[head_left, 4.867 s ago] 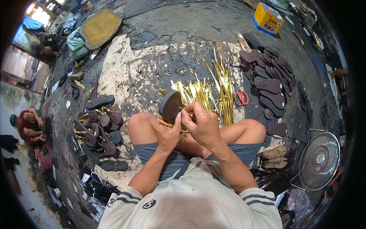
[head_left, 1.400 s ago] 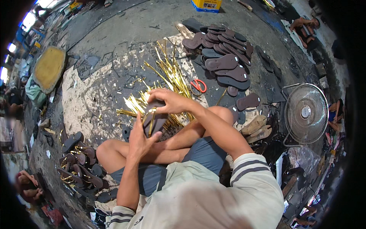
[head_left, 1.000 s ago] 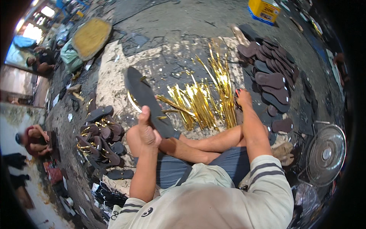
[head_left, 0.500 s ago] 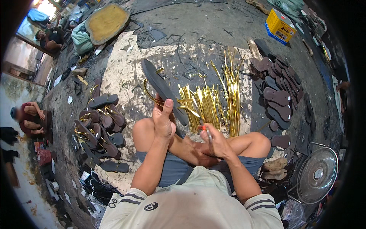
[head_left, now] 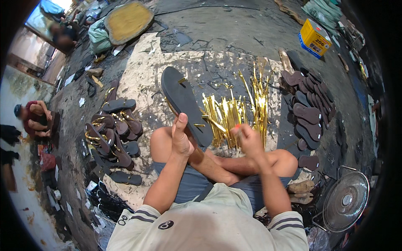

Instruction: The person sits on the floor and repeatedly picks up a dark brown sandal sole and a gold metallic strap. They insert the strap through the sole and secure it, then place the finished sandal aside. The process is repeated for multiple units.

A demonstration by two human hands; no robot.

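Left hand fingers gripped black sole | right hand clenched on something small with a red tip, kind unclear | risk: upright sole slips, scatters gold straps.

Left hand gripped dark sandal sole by near end, thumb up along its edge, sole tilted away; gold strap ends poked through it. Right hand closed on small orange-handled tool, just right of sole. Beyond right hand: gold straps fanned on floor. Further right: brown soles in rows. Left of left hand: finished sandals heaped. Fan at lower right, beyond right elbow.
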